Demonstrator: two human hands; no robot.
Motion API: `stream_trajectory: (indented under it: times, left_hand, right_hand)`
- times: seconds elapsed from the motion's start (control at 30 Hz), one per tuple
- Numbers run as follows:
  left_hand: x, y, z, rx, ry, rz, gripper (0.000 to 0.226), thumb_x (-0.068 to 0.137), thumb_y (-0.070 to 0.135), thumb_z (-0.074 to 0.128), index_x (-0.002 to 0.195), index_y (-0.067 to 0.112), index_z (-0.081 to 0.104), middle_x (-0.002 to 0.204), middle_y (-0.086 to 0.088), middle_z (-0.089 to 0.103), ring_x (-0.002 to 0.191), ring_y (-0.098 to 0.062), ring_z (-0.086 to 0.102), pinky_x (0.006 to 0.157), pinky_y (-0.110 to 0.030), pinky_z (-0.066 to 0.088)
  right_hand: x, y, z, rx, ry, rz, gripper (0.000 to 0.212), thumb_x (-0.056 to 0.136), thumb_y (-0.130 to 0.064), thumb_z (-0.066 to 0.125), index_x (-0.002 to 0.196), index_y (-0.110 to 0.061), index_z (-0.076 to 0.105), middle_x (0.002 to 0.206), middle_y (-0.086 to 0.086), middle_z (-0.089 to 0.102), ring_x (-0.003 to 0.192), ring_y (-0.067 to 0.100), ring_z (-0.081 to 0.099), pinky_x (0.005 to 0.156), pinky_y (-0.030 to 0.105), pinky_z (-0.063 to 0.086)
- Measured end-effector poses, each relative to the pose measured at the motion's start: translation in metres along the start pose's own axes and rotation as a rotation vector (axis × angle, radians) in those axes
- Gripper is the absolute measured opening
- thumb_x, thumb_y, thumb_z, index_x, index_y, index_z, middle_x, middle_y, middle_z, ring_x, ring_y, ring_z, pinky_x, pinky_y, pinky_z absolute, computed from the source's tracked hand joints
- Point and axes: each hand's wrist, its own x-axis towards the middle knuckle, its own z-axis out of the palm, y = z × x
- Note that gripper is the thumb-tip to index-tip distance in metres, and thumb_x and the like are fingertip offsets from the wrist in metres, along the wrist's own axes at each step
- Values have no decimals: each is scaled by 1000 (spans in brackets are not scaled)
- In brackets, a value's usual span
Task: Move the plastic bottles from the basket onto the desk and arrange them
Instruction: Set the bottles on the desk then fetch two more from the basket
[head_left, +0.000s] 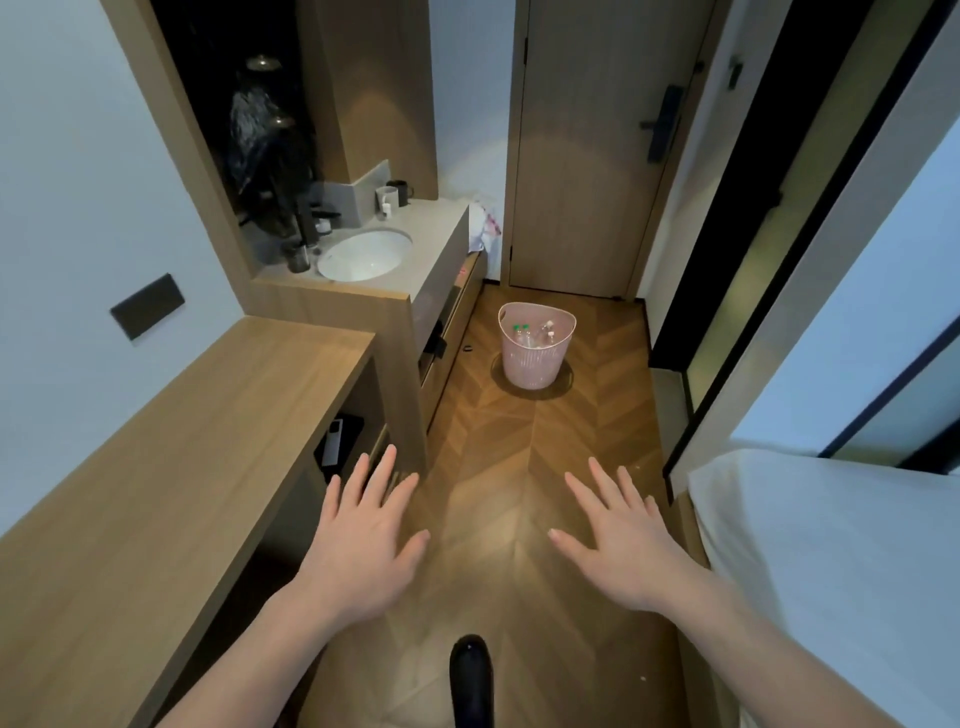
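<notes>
A pink ribbed plastic basket (535, 364) stands on the wooden floor near the door, well ahead of me. Inside it lie several clear plastic bottles (532, 335), some with green caps. The long wooden desk (156, 467) runs along the left wall, its top bare. My left hand (363, 535) and my right hand (623, 540) hover palm down over the floor in front of me, fingers spread and straight, holding nothing. Both hands are far from the basket.
A vanity counter with a white sink (363, 254) and cups (387, 200) stands beyond the desk. A white bed (831, 571) fills the right side. A closed wooden door (587, 156) ends the narrow corridor. A black object (470, 675) sits at the bottom centre.
</notes>
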Motion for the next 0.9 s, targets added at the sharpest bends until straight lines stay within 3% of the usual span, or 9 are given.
stream_trajectory:
  times: [0.57,0.9]
  left_hand:
    - [400,113,-46,2,-33,316,72,102,60,38,164,34,15,172,2,-17,158,-26,-18,128,-51,-8]
    - [601,152,-40,19,-110,155,73,101,60,40,165,34,16,172,2,-17,158,-26,-18,127,-50,-10]
  right_hand:
    - [266,144,-130,105,77,204,84,100,-80,29,169,-44,-2,176,-10,-25,163,26,-20,131,51,-4]
    - [453,246,-197,166,-46,110,85,102,-76,34,170,-42,-4,175,-9,-27,163,26,-22,133,55,-4]
